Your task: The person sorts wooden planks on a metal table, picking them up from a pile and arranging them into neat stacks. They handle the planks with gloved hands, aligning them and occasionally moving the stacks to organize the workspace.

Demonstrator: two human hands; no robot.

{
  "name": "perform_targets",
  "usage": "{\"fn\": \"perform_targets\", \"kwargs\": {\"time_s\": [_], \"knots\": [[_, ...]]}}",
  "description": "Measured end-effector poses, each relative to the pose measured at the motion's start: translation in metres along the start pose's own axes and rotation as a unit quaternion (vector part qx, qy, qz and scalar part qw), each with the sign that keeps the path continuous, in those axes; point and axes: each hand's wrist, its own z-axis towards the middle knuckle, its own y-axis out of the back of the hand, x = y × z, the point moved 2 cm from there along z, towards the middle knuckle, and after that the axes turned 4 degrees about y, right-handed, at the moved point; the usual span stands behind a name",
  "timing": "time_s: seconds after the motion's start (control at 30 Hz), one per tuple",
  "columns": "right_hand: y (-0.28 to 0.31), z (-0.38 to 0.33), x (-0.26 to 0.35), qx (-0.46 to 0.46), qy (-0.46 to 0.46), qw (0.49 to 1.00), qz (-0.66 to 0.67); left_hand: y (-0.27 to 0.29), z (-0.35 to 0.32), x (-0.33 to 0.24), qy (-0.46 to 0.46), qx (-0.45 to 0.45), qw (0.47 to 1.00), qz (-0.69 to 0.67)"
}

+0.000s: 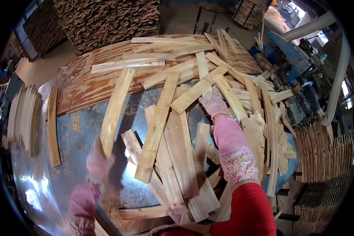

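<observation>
Pink-gloved left hand clasps a plank; the right hand seems curled round a board tip.

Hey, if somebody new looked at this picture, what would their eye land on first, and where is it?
Probably the jumble of pale boards strewn across the middle and right of the worn table. Next, the pink gloves: the blurred left hand grips the near end of a long board, and the right hand reaches among the boards, with a bright red sleeve at lower right.
</observation>
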Motion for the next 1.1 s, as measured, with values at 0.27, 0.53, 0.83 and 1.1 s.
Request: {"fn": "perform_targets", "kwargs": {"time_s": [0.27, 0.53, 0.83, 1.1], "knots": [[-0.011, 0.058, 0.005, -0.019, 0.019, 0.999, -0.032, 0.006, 0.270, -0.112, -0.016, -0.062, 0.972, 0.228], [0.008, 0.077, 0.003, 0.052, 0.056, 0.997, 0.014, -0.007, 0.337, -0.154, -0.103, -0.035, 0.966, 0.233], [0.061, -0.054, -0.015, 0.253, 0.180, 0.949, -0.065, 0.056, 0.219, -0.097, -0.196, 0.060, 0.900, 0.383], [0.106, -0.225, -0.074, 0.363, 0.302, 0.872, -0.132, 0.120, 0.027, 0.017, -0.137, 0.221, 0.929, 0.263]]}}
